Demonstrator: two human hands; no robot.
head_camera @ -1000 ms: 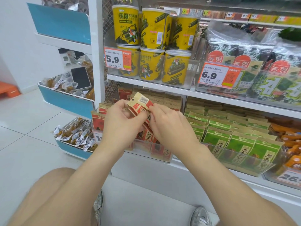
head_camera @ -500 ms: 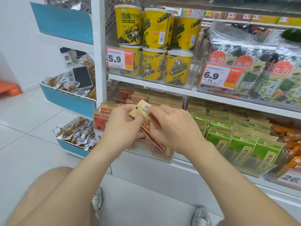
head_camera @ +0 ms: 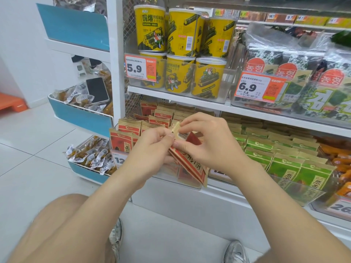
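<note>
Packets [head_camera: 190,165] in red and kraft hang fanned just above the clear bin [head_camera: 167,176] on the low shelf [head_camera: 228,187], the left hand [head_camera: 150,147] and right hand [head_camera: 208,146] both pinching their top edges. I'd square the stack first, then lower it in upright, labels facing front, without crushing corners.

Bare left grip [head_camera: 152,149] and right grip [head_camera: 209,147], bare forearms [head_camera: 106,202] and knees [head_camera: 62,221], silvery-grey lace-up sneakers [head_camera: 235,252].

Both hands, left hand [head_camera: 152,149] and right hand [head_camera: 209,147], pinch red packets [head_camera: 191,164] (several, fanned). Yellow tubs [head_camera: 182,54] stand on the shelf above.
</note>
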